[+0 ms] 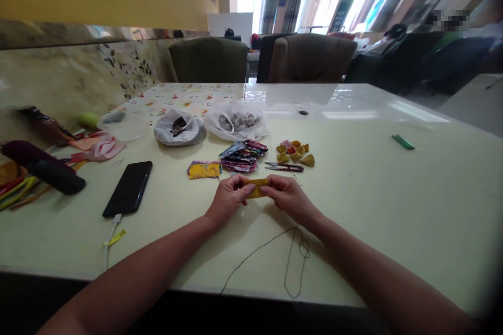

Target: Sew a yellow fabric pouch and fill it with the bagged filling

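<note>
Between my two hands is a small piece of yellow cloth [257, 188], stretched flat just above the table. My left hand [231, 193] pinches its left end, and my right hand [285, 193] pinches its right end. A dark thread [293, 261] lies in loops on the table below my right hand. Just beyond my hands are thread snips [285, 167], a heap of small yellow stuffed cloth pieces [294, 152], a stack of patterned cloth pieces [243, 156] and flat yellow cloth pieces [204, 169].
Two white plastic bags [236, 121], one with greyish-white filling, the other [179, 126] with dark material, stand behind. At left lie a phone [128, 188] with a white cable [111, 235], a dark folded umbrella-like object [43, 167] and pink cloth [102, 146]. A green object [403, 142] lies right.
</note>
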`<state>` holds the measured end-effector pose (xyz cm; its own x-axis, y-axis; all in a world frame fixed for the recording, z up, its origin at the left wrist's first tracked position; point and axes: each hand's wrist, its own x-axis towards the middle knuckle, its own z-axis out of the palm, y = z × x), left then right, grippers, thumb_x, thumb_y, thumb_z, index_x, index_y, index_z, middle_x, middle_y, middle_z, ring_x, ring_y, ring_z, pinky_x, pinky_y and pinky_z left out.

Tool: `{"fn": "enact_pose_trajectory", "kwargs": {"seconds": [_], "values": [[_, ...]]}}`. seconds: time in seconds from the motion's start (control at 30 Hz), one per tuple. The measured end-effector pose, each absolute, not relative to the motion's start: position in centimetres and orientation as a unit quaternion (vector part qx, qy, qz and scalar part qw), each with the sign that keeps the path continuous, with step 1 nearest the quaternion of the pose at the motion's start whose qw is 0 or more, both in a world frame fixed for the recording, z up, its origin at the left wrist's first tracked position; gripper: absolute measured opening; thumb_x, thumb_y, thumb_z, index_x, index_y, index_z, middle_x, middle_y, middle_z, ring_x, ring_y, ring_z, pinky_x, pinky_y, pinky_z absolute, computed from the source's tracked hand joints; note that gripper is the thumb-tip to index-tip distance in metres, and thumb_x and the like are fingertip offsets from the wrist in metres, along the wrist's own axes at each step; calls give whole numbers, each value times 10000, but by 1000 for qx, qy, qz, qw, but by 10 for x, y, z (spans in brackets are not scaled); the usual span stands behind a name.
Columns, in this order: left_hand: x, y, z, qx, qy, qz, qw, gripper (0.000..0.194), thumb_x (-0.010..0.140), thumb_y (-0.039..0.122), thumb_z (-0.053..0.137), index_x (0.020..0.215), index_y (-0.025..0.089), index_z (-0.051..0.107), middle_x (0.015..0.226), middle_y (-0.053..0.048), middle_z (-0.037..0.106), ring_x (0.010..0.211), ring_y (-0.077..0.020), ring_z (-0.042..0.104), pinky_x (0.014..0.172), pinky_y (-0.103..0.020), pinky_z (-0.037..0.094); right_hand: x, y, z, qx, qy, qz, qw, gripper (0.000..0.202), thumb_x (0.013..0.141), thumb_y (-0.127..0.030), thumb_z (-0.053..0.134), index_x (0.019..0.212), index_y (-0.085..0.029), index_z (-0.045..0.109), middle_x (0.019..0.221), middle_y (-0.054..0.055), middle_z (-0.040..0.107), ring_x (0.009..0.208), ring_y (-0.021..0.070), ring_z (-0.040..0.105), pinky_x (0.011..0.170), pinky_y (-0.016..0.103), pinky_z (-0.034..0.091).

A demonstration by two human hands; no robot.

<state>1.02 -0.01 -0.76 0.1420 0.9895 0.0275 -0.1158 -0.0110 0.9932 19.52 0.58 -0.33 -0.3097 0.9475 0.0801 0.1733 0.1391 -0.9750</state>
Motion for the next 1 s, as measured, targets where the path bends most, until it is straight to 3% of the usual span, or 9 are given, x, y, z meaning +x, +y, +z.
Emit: {"fn": "enact_pose_trajectory", "kwargs": {"seconds": [0.4,0.6,0.77,0.9,1.0], "values": [[12,1,-7,437,423,519,600,360,646,421,876,775,141,688,691,7,627,573,-77,499,500,-197,432,196,7,-1,-435,-655,495,370,278,832,-431,662,738,-174,614,588,-49,467,507,80,339,492,241,248],[13,-2,-7,395,417,534,620,382,604,416,912,786,161,694,776,-1,668,638,-97,561,476,-185,465,197,7,2,-448,-715,374,384,266,855,-379,610,687,-178,562,608,-32,483,576,102,390,555,253,292],[15,-2,-6,351,388,532,665,399,573,381,942,818,165,713,874,-18,720,785,-139,659,628,-238,575,196,2,7,-449,-755,276,390,259,872,-315,595,656,-183,535,577,-32,489,558,99,388,562,260,290],[13,1,-5,390,343,559,646,307,635,328,921,803,166,720,890,-18,740,833,-131,680,810,-282,582,195,1,10,-445,-689,380,427,284,885,-424,620,740,-180,617,589,-31,486,527,96,385,511,251,308],[9,1,-1,524,309,559,563,174,742,276,852,778,170,719,933,-44,753,874,-149,687,831,-288,563,197,3,9,-451,-563,523,455,382,866,-565,641,866,-183,661,527,-77,370,447,82,296,419,229,293]]}}
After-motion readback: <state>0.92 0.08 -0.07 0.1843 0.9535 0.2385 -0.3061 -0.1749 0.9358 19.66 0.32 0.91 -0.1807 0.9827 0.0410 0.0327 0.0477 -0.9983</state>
